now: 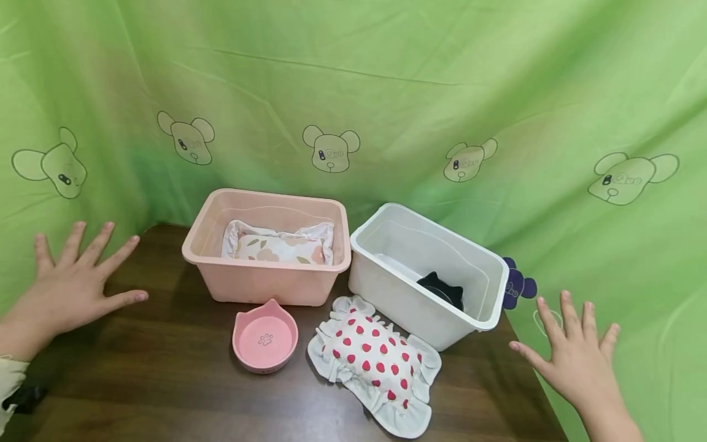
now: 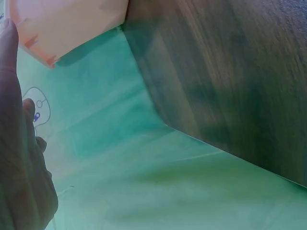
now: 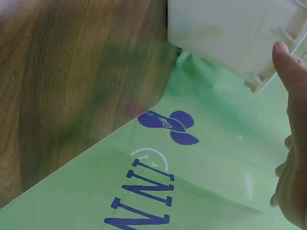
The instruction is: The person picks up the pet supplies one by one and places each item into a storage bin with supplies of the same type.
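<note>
Pink cat-eared bowl (image 1: 265, 339) and strawberry-print pillow (image 1: 375, 359) lie between left hand (image 1: 76, 287) and right hand (image 1: 580, 359), both outspread, seemingly idle; grasping would require reaching inward.

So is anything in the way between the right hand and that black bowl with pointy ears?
Yes: the right end wall of the white rectangular plastic bin stands between the right hand and the black pointy-eared bowl inside. Its top is open, so the fingers could probably reach in from above.
</note>
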`<state>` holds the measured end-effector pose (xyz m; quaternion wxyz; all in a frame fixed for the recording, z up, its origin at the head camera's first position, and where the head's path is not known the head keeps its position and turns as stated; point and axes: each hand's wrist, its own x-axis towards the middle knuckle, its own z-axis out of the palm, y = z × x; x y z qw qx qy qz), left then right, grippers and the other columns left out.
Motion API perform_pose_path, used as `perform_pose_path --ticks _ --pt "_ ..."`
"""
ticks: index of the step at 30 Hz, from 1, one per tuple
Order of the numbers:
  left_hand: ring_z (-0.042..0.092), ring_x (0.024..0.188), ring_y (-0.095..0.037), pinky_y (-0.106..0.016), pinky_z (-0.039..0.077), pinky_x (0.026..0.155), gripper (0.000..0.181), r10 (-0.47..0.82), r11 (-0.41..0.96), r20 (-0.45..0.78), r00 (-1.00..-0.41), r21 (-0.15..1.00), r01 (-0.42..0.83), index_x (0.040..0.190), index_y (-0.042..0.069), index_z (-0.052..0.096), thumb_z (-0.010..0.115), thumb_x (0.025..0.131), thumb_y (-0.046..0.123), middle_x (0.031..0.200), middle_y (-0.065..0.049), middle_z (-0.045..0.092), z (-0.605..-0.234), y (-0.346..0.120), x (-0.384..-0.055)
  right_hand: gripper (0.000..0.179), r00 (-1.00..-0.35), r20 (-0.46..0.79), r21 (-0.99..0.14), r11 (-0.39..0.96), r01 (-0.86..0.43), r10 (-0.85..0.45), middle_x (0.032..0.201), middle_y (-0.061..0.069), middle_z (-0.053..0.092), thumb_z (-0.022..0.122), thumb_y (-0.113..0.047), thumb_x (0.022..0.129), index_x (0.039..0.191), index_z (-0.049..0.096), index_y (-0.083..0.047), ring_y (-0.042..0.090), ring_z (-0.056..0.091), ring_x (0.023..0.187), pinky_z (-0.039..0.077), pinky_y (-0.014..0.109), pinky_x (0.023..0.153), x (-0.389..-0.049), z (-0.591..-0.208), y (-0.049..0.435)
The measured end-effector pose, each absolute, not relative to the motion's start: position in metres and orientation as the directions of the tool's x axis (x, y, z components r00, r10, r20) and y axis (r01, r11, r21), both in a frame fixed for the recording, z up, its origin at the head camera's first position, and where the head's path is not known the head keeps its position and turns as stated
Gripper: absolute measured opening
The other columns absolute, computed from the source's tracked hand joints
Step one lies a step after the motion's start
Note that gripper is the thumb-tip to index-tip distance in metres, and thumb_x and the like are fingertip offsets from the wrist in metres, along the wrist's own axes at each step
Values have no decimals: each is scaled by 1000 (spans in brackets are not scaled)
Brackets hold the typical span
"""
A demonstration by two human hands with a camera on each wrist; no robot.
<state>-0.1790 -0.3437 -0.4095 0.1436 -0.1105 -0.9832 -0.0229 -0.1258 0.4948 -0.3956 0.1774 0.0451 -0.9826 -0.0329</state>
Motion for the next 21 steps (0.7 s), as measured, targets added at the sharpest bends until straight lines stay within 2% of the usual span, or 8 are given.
perform_pose_path --ticks 7,13,17,21 --pt "-25 150 -48 -61 -37 100 105 198 972 253 -947 73 223 165 33 -2 61 89 70 169 -9 -19 -406 -336 -185 110 -923 374 4 996 -89 -84 171 14 -8 74 -62 83 166 13 -22 51 -15 152 -24 75 107 -115 -396 487" --pt "-22 150 -49 -65 -35 101 104 198 959 254 -947 150 241 165 30 -3 62 92 65 170 -10 -18 -403 -324 -191 107 -930 362 -90 990 -111 -71 170 21 -2 76 -54 86 166 14 -18 56 -8 150 -21 76 108 -102 -399 478" --pt "-22 151 -47 -69 -30 105 103 208 938 273 -939 215 271 166 27 -2 64 93 60 170 -9 -16 -402 -318 -195 106 -934 351 -140 982 -127 -70 170 22 1 77 -50 87 166 13 -20 57 -6 151 -21 75 109 -95 -400 473" --pt "-17 152 -50 -76 -20 108 103 207 909 290 -934 297 293 166 22 0 66 94 53 171 -14 -10 -404 -310 -200 105 -934 348 -168 976 -142 -76 170 21 6 78 -47 87 166 14 -20 55 -2 152 -20 74 111 -90 -405 469"
